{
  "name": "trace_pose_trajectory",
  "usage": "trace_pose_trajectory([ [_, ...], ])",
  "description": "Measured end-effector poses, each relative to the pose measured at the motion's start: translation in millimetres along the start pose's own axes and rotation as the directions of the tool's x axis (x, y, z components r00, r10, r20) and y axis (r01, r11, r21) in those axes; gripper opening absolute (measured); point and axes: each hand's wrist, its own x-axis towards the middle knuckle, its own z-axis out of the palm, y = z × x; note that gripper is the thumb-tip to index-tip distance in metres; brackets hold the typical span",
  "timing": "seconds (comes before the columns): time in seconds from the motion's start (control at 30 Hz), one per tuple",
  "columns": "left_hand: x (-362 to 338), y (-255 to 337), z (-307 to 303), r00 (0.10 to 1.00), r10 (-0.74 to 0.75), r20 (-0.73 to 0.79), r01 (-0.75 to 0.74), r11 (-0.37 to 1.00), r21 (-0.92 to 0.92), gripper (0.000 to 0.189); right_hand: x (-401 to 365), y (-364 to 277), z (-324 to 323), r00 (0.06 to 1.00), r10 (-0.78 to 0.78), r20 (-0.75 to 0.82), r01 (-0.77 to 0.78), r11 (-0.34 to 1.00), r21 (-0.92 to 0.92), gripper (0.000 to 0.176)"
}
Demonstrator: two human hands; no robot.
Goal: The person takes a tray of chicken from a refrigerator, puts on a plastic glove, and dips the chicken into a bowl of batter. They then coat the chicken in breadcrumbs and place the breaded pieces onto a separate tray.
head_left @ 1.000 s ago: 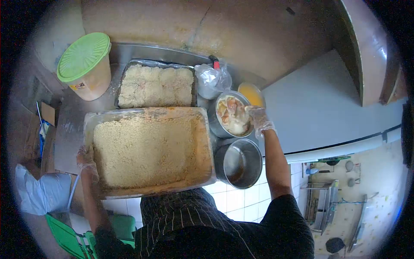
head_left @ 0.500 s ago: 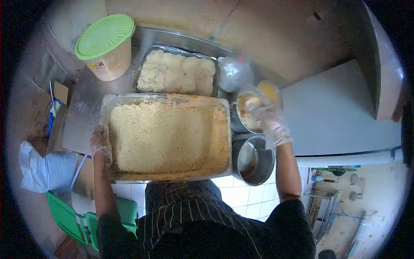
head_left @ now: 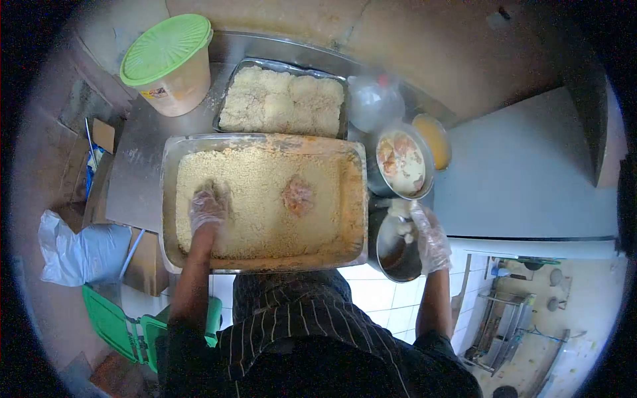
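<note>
My left hand (head_left: 209, 204), in a clear plastic glove, rests on pale breadcrumbs (head_left: 255, 229) in a large metal tray (head_left: 355, 255). Its blurred fingers look spread and partly sunk in the crumbs. A flat piece of raw pinkish meat (head_left: 298, 196) lies on the crumbs to its right. My gloved right hand (head_left: 431, 239) is over a deep metal pot (head_left: 401, 270), its fingers apart and thick with whitish coating. I make out no piece in it. Just behind stands a metal pot of meat in creamy batter (head_left: 401, 162).
Behind the tray sits a second tray of crumb-coated pieces (head_left: 282, 103). A lidded tub (head_left: 169, 69) stands back left. A knotted plastic bag (head_left: 375, 103) and a bowl of yellow liquid (head_left: 434, 142) are back right. A white-grey surface (head_left: 517, 179) borders the right side.
A piece of meat now lies on the crumbs. My left hand has moved from the tray's left edge onto the crumbs. My right hand has come from the batter pot toward the deep pot.
</note>
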Motion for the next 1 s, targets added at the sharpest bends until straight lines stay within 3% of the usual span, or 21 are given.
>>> trace_pose_trajectory([
  [0.07, 4.5, 16.6, 12.6, 0.992, 0.04, 0.122, -0.034, 0.998, -0.049, 0.059, 12.4, 54.8, -29.5, 0.992, 0.07, -0.106, -0.064, 0.996, 0.062, 0.046],
  [0.17, 5.2, 54.3, 33.4, 0.943, 0.173, 0.284, -0.13, 0.978, -0.164, 0.062, 31.2, 129.8, -61.9, 0.962, 0.269, -0.032, -0.271, 0.961, -0.062, 0.044],
  [0.2, 0.9, 70.0, 35.4, 0.917, 0.229, 0.328, -0.17, 0.965, -0.2, 0.063, 47.1, 172.4, -85.3, 0.99, -0.093, 0.108, 0.139, 0.806, -0.575, 0.044],
  [0.23, -2.9, 84.1, 31.9, 0.887, 0.281, 0.367, -0.201, 0.949, -0.242, 0.064, 68.1, 222.5, -112.5, 0.86, -0.316, 0.4, 0.488, 0.284, -0.825, 0.046],
  [0.27, -8.7, 97.3, 25.5, 0.857, 0.326, 0.399, -0.223, 0.933, -0.283, 0.065, 80.5, 260.1, -123.0, 0.635, -0.297, 0.713, 0.611, -0.372, -0.699, 0.047],
  [0.33, -5.5, 108.0, 34.5, 0.836, 0.344, 0.428, -0.203, 0.918, -0.34, 0.068, 76.6, 276.9, -117.5, 0.845, -0.141, 0.516, 0.493, -0.172, -0.853, 0.049],
  [0.4, 22.9, 75.3, 113.6, 0.904, 0.293, 0.312, -0.179, 0.921, -0.347, 0.07, 80.0, 259.2, -116.9, 0.868, -0.113, 0.484, 0.464, -0.164, -0.871, 0.049],
  [0.43, 30.9, 59.7, 136.7, 0.937, 0.273, 0.22, -0.244, 0.958, -0.152, 0.069, 91.1, 262.7, -114.3, 0.904, -0.067, 0.421, 0.426, 0.083, -0.901, 0.049],
  [0.47, 30.5, 58.9, 138.5, 0.939, 0.281, 0.198, -0.271, 0.959, -0.079, 0.07, 102.5, 266.9, -112.2, 0.934, -0.02, 0.356, 0.343, 0.32, -0.883, 0.049],
  [0.5, 29.9, 58.4, 139.6, 0.941, 0.289, 0.177, -0.293, 0.956, -0.004, 0.07, 102.3, 271.8, -109.9, 0.912, -0.085, 0.402, 0.409, 0.277, -0.87, 0.048],
  [0.6, 23.5, 83.7, 125.1, 0.865, 0.424, 0.267, -0.348, 0.892, -0.29, 0.068, 84.1, 228.9, -93.2, 0.942, -0.053, 0.331, 0.316, 0.469, -0.825, 0.04],
  [0.63, 23.3, 86.6, 129.0, 0.827, 0.509, 0.239, -0.371, 0.813, -0.449, 0.067, 78.2, 198.9, -82.5, 0.967, 0.078, 0.243, 0.161, 0.555, -0.816, 0.039],
  [0.7, 12.2, 107.3, 112.0, 0.836, 0.535, 0.119, -0.453, 0.798, -0.398, 0.067, 77.6, 207.9, -83.2, 0.975, 0.082, 0.207, 0.128, 0.554, -0.823, 0.037],
  [0.77, -20.7, 158.7, 59.7, 0.875, 0.476, -0.089, -0.474, 0.879, 0.047, 0.068, 89.3, 255.4, -92.1, 0.932, -0.181, 0.313, 0.359, 0.365, -0.859, 0.037],
  [0.83, -3.8, 154.2, 102.7, 0.789, 0.592, -0.162, -0.55, 0.799, 0.242, 0.066, 94.1, 240.6, -86.3, 0.953, 0.017, 0.303, 0.283, 0.31, -0.908, 0.035],
  [0.87, 0.9, 152.2, 118.0, 0.738, 0.648, -0.186, -0.572, 0.748, 0.338, 0.065, 86.2, 221.6, -82.0, 0.943, 0.031, 0.331, 0.314, 0.25, -0.916, 0.033],
  [0.9, -17.6, 171.5, 105.9, 0.732, 0.681, 0.027, -0.628, 0.658, 0.415, 0.066, 78.0, 202.1, -77.5, 0.932, 0.046, 0.36, 0.346, 0.189, -0.919, 0.032],
  [0.97, -34.1, 185.1, 83.7, 0.763, 0.645, 0.049, -0.606, 0.687, 0.4, 0.065, 57.9, 159.2, -71.9, 0.861, -0.086, 0.5, 0.502, -0.008, -0.865, 0.029],
  [1.0, -32.1, 190.0, 76.9, 0.773, 0.632, 0.054, -0.597, 0.697, 0.396, 0.065, 69.5, 175.4, -72.5, 0.883, -0.145, 0.446, 0.462, 0.117, -0.879, 0.029],
])
